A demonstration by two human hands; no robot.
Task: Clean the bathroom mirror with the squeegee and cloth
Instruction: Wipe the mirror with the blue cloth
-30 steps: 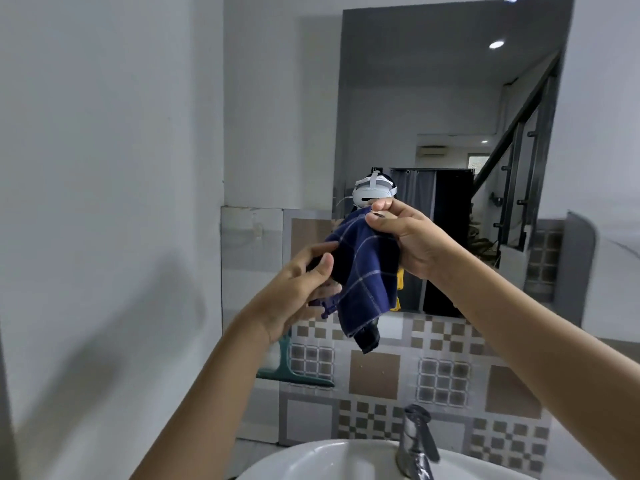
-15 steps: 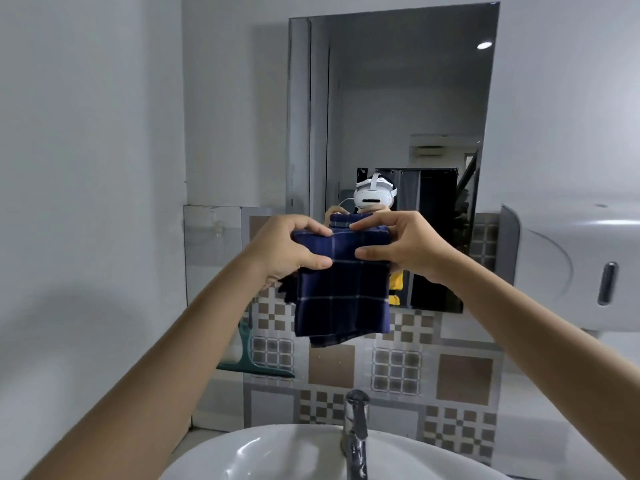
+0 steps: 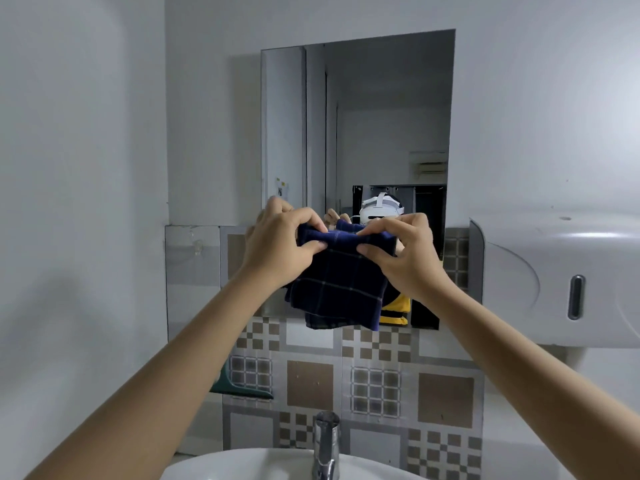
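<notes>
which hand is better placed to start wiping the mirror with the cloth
Probably the right hand. It grips the cloth directly in front of the mirror glass, while the left hand holds it nearer the mirror's left edge. Both pinch the top fold, so either could.

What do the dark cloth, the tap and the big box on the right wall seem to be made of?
The cloth, held in both hands, looks like soft woven fabric: navy with pale checked lines, drooping in folds. The tap looks like polished metal, probably chrome, with bright mirror-like glints. The box looks like smooth moulded plastic, pale grey with a soft sheen and rounded corners.
</notes>
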